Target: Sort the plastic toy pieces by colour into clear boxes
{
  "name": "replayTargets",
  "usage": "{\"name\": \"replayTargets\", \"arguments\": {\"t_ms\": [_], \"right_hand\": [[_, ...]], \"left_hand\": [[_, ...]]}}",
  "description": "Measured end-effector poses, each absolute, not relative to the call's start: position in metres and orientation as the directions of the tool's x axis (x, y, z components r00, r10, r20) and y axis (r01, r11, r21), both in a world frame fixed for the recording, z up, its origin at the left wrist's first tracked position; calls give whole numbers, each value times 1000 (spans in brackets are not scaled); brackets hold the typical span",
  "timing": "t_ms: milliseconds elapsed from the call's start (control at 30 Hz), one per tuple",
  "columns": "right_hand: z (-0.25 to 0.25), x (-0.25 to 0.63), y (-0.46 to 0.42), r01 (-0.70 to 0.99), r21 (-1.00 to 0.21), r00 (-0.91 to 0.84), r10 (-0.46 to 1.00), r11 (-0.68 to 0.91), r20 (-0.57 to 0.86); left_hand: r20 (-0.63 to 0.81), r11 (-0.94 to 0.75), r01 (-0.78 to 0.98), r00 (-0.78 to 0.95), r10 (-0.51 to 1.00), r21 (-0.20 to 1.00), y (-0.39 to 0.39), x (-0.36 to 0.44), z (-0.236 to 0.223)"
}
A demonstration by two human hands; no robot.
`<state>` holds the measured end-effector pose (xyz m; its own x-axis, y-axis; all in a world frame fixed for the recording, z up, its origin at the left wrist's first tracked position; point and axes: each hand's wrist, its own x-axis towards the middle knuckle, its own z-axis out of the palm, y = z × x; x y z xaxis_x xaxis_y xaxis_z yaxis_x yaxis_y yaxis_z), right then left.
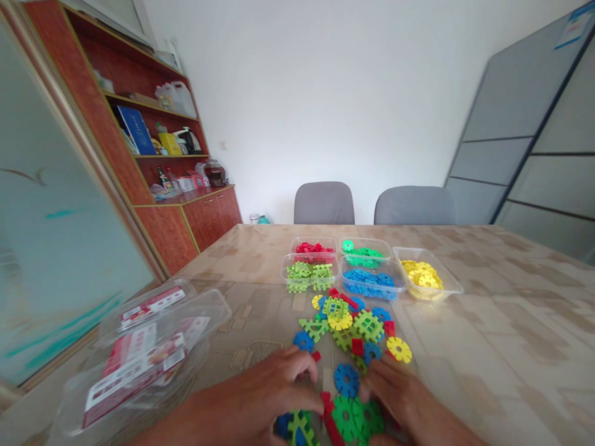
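Observation:
My left hand (279, 381) rests low over the near pile, thumb and fingers curved and apart, holding nothing that I can see. Just below it lie a light green interlocking block (301, 428) and dark blue pieces. My right hand (395, 391) is bent over the pile's other side, fingers apart, beside green notched discs (348, 416) and a blue notched disc (346, 380). A red piece (331, 421) lies between the hands. Beyond them spreads a mix of light green blocks (369, 325), yellow discs (398, 350), blue discs (304, 341) and small red pieces (357, 346).
Clear plastic boxes stand behind the pile, holding red pieces (313, 248), light green blocks (310, 272), green discs (365, 257), blue discs (369, 282) and yellow discs (422, 274). Labelled clear lids (216, 305) overlap at the left. Two grey chairs (324, 203) face the table (502, 322).

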<state>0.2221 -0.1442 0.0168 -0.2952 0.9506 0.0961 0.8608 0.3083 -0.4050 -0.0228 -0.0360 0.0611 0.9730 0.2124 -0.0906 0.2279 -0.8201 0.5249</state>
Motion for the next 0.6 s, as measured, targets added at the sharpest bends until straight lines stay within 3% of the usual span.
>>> {"name": "replayTargets", "arguments": {"t_ms": [200,400,600], "right_hand": [[18,222,-145,867,-375,-302,944,329,130],[22,225,-144,799,-559,-229,972,221,56],[-15,232,-135,640,-712,-428,903,288,-19]], "left_hand": [[-129,-834,331,943,306,442,-21,-31,60],[-152,-760,394,916,372,517,-9,-42,71],[-174,-720,457,884,434,522,8,-55,72]]}}
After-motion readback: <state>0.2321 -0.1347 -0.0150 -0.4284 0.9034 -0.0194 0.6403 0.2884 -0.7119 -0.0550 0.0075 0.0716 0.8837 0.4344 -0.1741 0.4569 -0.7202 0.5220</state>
